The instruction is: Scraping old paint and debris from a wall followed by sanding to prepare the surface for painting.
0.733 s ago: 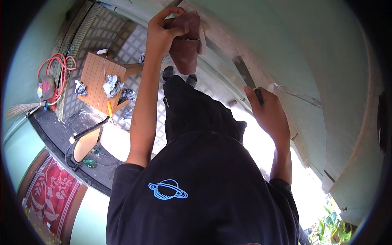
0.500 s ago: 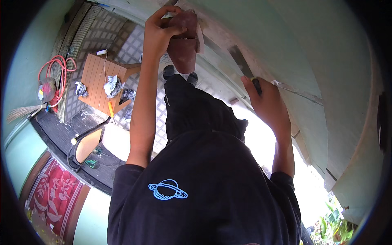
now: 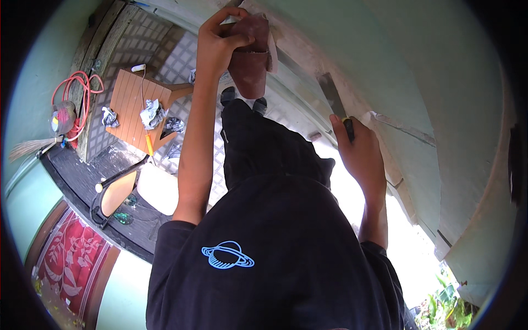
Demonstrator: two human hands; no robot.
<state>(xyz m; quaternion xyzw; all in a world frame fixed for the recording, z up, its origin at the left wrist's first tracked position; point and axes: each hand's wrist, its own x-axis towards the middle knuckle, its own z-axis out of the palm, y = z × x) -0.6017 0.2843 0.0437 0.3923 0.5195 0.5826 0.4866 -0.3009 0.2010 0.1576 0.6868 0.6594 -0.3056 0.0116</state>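
Note:
My left hand (image 3: 220, 41), raised at the top middle, is closed on a sheet of reddish-brown sandpaper (image 3: 247, 74). The sheet is creased across its middle, and its lower part hangs down. A pale edge shows along its right side, beside the wall. My right hand (image 3: 360, 154) grips a scraper (image 3: 332, 96) with a long, flat metal blade and a dark handle with a yellow band. Its blade points up and left, close to the pale, unevenly coated wall (image 3: 300, 52). Whether the blade touches the wall I cannot tell.
At left stands a brown slatted table (image 3: 126, 107) with crumpled paper (image 3: 153, 114) on it. A chair (image 3: 118, 195) is below it. An orange hose (image 3: 82, 88) and a broom (image 3: 33, 147) are at the far left. Green wall (image 3: 418, 49) curves along the right.
My right hand has shifted slightly left and down, and the scraper's blade has moved down and a little right. My left hand and the sandpaper have barely moved.

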